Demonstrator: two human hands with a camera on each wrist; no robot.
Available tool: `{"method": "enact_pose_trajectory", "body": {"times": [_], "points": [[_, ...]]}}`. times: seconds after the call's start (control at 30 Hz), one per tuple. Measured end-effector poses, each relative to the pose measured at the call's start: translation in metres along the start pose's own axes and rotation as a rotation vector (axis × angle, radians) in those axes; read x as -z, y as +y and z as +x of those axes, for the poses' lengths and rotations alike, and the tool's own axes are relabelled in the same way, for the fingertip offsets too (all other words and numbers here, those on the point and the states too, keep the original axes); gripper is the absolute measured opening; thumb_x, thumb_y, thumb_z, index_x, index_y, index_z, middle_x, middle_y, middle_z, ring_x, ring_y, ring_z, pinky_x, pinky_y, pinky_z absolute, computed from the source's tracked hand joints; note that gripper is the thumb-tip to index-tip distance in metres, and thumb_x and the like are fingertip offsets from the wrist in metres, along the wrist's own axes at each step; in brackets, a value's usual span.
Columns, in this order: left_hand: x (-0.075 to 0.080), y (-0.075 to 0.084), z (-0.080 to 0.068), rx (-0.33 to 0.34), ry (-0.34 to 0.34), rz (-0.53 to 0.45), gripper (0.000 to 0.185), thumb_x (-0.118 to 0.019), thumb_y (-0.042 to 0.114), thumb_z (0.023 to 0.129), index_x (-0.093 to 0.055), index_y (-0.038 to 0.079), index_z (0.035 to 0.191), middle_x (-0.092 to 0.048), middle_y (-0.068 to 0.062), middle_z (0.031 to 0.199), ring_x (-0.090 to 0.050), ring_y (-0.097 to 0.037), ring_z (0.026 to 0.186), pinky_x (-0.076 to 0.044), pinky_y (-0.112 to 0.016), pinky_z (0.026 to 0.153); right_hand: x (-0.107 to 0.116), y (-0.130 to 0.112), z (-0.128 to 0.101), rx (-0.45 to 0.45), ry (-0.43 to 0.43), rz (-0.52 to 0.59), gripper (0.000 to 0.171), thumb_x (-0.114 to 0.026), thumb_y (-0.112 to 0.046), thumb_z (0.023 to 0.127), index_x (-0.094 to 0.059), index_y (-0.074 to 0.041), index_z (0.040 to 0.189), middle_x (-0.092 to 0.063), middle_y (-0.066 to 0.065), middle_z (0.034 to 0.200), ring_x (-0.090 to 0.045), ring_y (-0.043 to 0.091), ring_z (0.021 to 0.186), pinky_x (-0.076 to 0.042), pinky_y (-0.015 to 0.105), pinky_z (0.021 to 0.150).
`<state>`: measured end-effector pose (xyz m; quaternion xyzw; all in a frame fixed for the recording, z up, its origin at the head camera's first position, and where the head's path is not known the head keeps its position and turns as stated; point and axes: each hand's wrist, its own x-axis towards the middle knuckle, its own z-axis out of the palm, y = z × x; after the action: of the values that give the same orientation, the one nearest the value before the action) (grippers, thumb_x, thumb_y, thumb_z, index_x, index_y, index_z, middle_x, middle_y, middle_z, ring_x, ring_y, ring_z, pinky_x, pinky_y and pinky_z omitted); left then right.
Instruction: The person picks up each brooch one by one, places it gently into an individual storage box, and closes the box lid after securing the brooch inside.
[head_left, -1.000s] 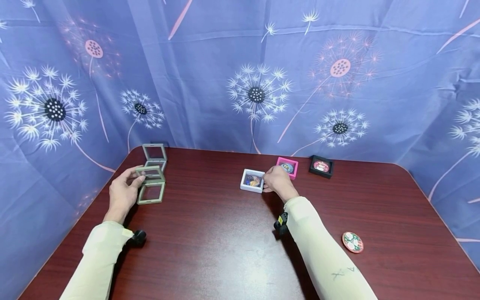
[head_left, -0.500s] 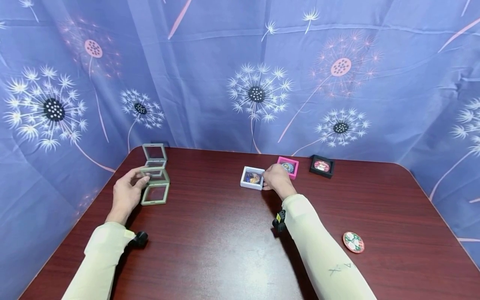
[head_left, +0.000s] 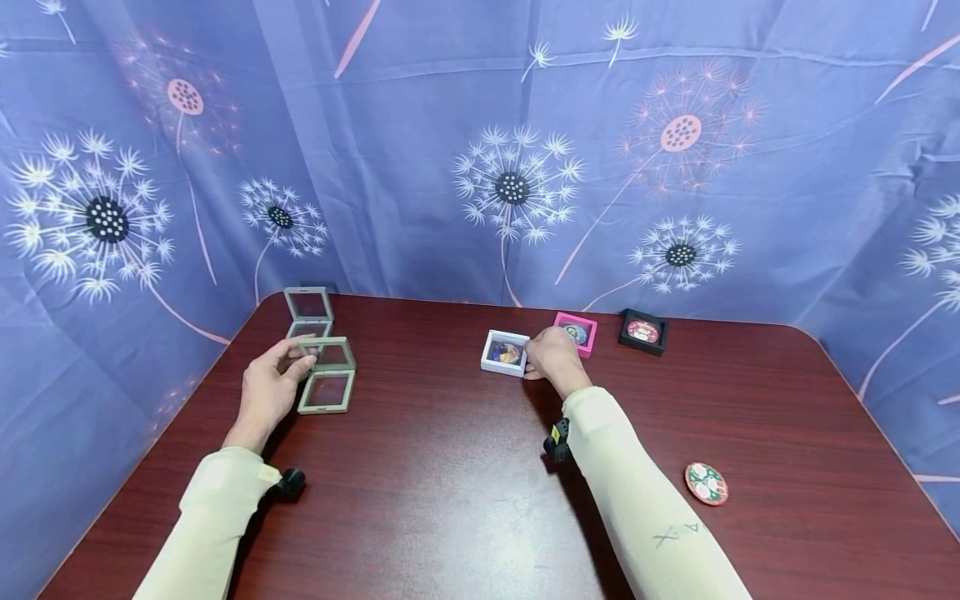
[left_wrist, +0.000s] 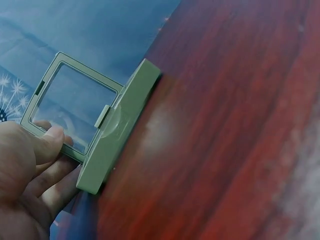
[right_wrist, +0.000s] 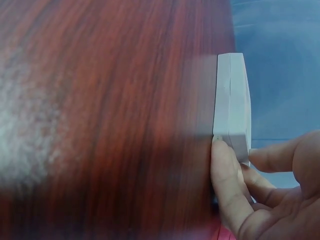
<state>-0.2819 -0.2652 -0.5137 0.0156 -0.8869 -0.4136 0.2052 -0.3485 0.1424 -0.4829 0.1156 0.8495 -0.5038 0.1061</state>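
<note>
A blue curtain (head_left: 450,125) printed with white and pink dandelion heads is seen behind and beside a dark red wooden table (head_left: 465,500). Two pale sleeves are stretched over the table, and a faint hand-drawn mark, perhaps "X A", is made out on the right sleeve (head_left: 678,533); it cannot be read with certainty.

At the left, an open grey-green hinged frame box (head_left: 327,377) is held by the left hand (head_left: 272,385): in the left wrist view the raised lid (left_wrist: 75,107) with its clear film is pinched between the thumb (left_wrist: 47,142) and the curled fingers beneath, while the base lies on the table. A second grey-green frame box (head_left: 308,311), also open, is seen just behind it near the table's far left corner.

At mid-table, the white frame box (head_left: 505,352) is gripped at its right side by the right hand (head_left: 553,357); in the right wrist view the thumb (right_wrist: 225,175) is pressed to its side wall and a finger is laid on its top edge. A picture is shown inside, too small to be made out.

Just right of that hand a pink frame box (head_left: 576,334) is partly hidden by the knuckles, and a black frame box (head_left: 642,332) with a red and white round piece is set beyond it. A round badge (head_left: 706,484) in red, green and white lies near the right sleeve; its design is too small to be read.
</note>
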Motion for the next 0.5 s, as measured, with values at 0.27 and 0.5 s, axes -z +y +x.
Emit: {"method": "enact_pose_trajectory", "body": {"times": [0.27, 0.5], "points": [[-0.005, 0.003, -0.004, 0.017, -0.02, 0.037, 0.03, -0.073, 0.01, 0.103, -0.072, 0.005, 0.132, -0.077, -0.017, 0.111, -0.065, -0.006, 0.092, -0.046, -0.014, 0.079, 0.0, 0.004, 0.006, -0.004, 0.003, 0.004, 0.033, -0.05, -0.005, 0.106, -0.064, 0.02, 0.124, -0.072, 0.026, 0.093, -0.069, 0.014, 0.053, -0.062, 0.027, 0.055], [-0.012, 0.005, -0.009, -0.006, -0.051, -0.005, 0.033, -0.071, 0.01, 0.104, -0.071, 0.008, 0.137, -0.078, -0.015, 0.114, -0.062, 0.008, 0.09, -0.047, -0.009, 0.076, -0.001, 0.006, 0.006, 0.014, 0.016, -0.006, 0.031, -0.052, -0.009, 0.107, -0.065, 0.018, 0.117, -0.069, 0.018, 0.077, -0.067, 0.013, 0.048, -0.061, 0.026, 0.051]]}}
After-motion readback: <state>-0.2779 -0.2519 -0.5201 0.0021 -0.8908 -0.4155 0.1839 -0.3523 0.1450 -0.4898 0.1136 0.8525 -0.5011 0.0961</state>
